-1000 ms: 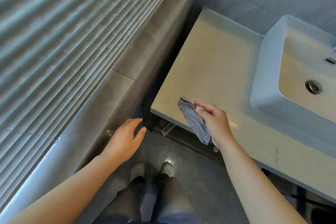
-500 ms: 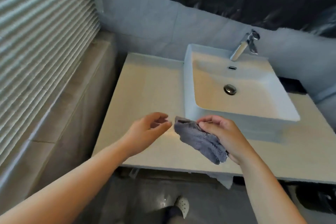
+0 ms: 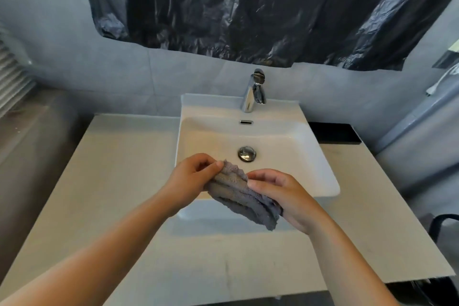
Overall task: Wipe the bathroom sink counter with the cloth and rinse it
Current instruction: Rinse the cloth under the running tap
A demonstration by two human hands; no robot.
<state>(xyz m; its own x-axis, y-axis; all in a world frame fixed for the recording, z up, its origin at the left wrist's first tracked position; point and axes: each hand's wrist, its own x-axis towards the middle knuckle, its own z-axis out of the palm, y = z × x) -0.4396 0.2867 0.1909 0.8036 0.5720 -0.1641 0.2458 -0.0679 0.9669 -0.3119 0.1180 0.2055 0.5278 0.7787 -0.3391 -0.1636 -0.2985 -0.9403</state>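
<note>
A crumpled grey cloth hangs between both hands above the front rim of the white square sink. My left hand pinches the cloth's upper left corner. My right hand holds its right side, fingers curled round the bunched fabric. The pale stone counter spreads to both sides of the basin and in front of it. A chrome tap stands at the back of the sink, with no water running, and a chrome drain plug sits in the basin floor.
Black plastic sheeting covers the wall above the tap. A low grey ledge and window blinds lie to the left. A black block sits at the counter's back right, and a dark bin edge shows at the right.
The view swung from the counter's left end to face the sink. My left hand came in and took the cloth's corner. Both hands moved right, over the basin's front.
</note>
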